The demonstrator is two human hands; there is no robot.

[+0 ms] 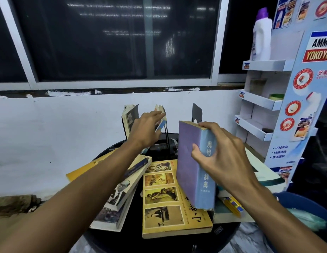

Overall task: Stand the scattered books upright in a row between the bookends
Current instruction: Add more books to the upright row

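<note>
Already a small part of the job looked done, and most of it was left. Farthest left, an orange book (80,171) lay flat under your left forearm, and next to it a loose pile of paperbacks (119,194) sprawled toward the edge of the round black table (159,243). Behind them two books stood upright: a dark-covered book (130,116) and, just to its right, a thinner leaning book (161,109). Your left hand (146,128) reached to that thinner one, fingers (155,115) stretched nearly straight and close together against it, thumb below, steadying it by my reading. I couldn't make out a left bookend. In the middle, the yellow picture book (164,198) lay flat. Over its right edge your right hand (221,157) gripped the thick blue dictionary (192,161) upright, thumb pressed on the purple cover and fingers curled round the spine. Whether its lower corner rested on anything I couldn't tell. Behind it stood the black bookend (197,112), with a gap between it and the upright pair. Far right, a small striped book (232,207) lay flat with others. I judged the dictionary next for the gap, and at least five flat books remained.
</note>
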